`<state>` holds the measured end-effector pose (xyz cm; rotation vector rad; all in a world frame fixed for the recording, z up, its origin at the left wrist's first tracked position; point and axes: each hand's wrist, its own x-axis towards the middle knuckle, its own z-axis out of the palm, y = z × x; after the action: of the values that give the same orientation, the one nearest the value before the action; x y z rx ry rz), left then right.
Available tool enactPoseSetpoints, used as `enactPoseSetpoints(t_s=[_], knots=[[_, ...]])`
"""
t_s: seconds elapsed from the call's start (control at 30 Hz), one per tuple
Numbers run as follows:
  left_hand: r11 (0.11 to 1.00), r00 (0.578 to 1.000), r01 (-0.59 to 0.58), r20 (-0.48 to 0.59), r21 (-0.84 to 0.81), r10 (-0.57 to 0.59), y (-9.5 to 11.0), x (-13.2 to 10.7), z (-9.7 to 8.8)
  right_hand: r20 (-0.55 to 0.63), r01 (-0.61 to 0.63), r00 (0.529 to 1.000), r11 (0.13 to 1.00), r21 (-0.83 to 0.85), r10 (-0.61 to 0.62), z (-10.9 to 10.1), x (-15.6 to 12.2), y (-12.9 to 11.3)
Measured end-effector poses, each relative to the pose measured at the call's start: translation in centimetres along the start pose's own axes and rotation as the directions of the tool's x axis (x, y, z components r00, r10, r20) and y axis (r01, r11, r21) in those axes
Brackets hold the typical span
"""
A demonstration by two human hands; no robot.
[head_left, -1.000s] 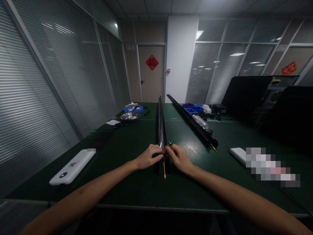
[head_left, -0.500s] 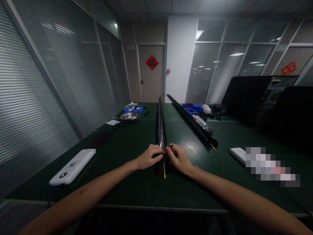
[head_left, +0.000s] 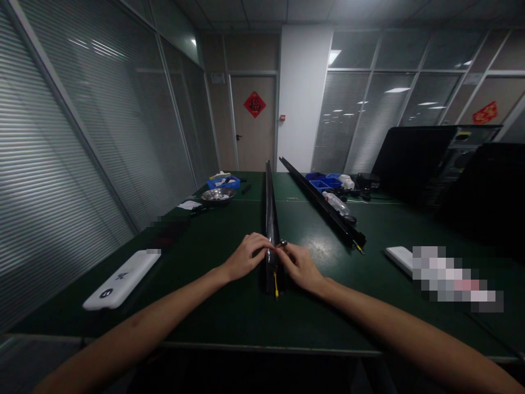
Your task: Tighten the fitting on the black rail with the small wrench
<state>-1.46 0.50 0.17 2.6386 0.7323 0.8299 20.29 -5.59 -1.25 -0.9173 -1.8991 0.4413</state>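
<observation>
A long black rail (head_left: 269, 208) lies down the middle of the dark green table (head_left: 213, 306), its near end pointing at me with a yellow wire (head_left: 276, 284) sticking out. My left hand (head_left: 245, 255) curls its fingers over the rail's left side near that end. My right hand (head_left: 299, 266) pinches a small metal part (head_left: 283, 242) against the rail's right side. The fingertips of both hands nearly meet over the rail.
A second black rail (head_left: 324, 207) lies diagonally to the right. A white phone (head_left: 122, 279) rests at the left, a white slab (head_left: 401, 258) at the right. A metal bowl (head_left: 218, 195) and blue bins (head_left: 324, 181) stand further back. Dark monitors (head_left: 414, 161) fill the right side.
Both hands have shifted slightly further up the rail, and the small metal part moved with the right hand's fingertips toward the rail's top.
</observation>
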Motion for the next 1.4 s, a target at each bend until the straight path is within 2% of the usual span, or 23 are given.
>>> enactPoseSetpoints(t_s=[0.03,0.1,0.27,0.5,0.67,1.0,1.4], knots=[[1.000,0.999,0.014,-0.039,0.010,-0.014,-0.4,0.0,-0.3,0.010,0.000,1.000,1.000,0.000,0.000,0.0,0.0,-0.1],[0.998,0.998,0.046,-0.050,0.033,-0.045,-1.1,0.0,-0.9,0.032,-0.001,0.999,1.000,-0.003,0.001,-0.1,0.0,-0.2],[0.989,0.996,0.076,0.040,0.123,-0.081,-2.1,-0.3,-1.1,0.069,-0.001,0.998,1.000,0.002,0.001,-0.3,0.0,-0.3],[0.960,0.987,-0.008,0.156,0.281,-0.037,-1.5,-0.5,-0.4,0.092,0.007,0.996,1.000,0.001,-0.007,-0.3,0.2,0.2],[0.965,0.986,0.006,0.157,0.263,-0.049,-1.7,-0.6,-0.4,0.116,0.030,0.993,0.999,0.031,-0.033,-0.3,0.2,0.3],[0.965,0.987,0.009,0.151,0.261,-0.050,-1.3,-0.5,-0.4,0.118,-0.010,0.993,0.999,0.045,0.005,-0.2,0.3,0.9],[0.964,0.987,0.001,0.152,0.266,-0.043,-1.3,-0.4,-0.4,0.125,0.004,0.992,0.999,0.033,-0.008,-0.3,0.3,0.4]])
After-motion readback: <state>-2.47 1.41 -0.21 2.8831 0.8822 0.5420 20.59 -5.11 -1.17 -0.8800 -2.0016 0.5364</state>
